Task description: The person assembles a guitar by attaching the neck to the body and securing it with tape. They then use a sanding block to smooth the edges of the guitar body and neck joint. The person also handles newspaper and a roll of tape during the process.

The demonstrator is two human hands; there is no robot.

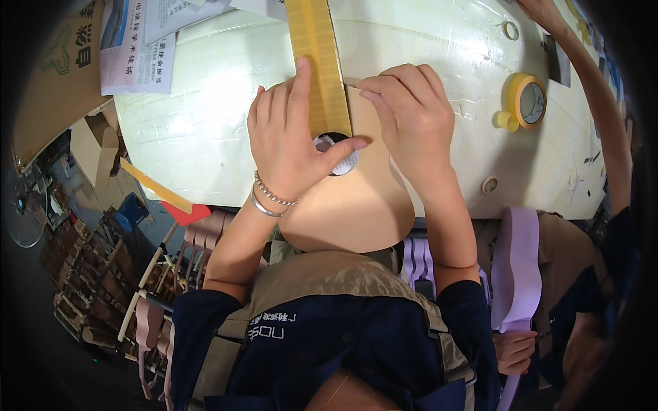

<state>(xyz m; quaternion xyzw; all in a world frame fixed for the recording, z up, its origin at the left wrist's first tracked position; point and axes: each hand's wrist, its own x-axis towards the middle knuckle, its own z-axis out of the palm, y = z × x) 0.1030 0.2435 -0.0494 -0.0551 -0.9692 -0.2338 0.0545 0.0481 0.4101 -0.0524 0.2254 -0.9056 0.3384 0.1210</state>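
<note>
Head view — left hand (pixel 288 144) and right hand (pixel 411 116) fingers pressed flat on guitar-shaped wooden body (pixel 356 205), yellow tape roll (pixel 526 101) well apart.

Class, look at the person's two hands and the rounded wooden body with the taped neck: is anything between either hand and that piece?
Nothing visible. The left hand lies on the taped neck, thumb at the round hole; the right hand rests on the wooden body.

A white wrapped table (pixel 205 130) carries a rounded tan body (pixel 356 205) (partly overhanging its near edge), a yellow tape roll (pixel 524 101), and printed papers (pixel 137 48) at the far left.
</note>
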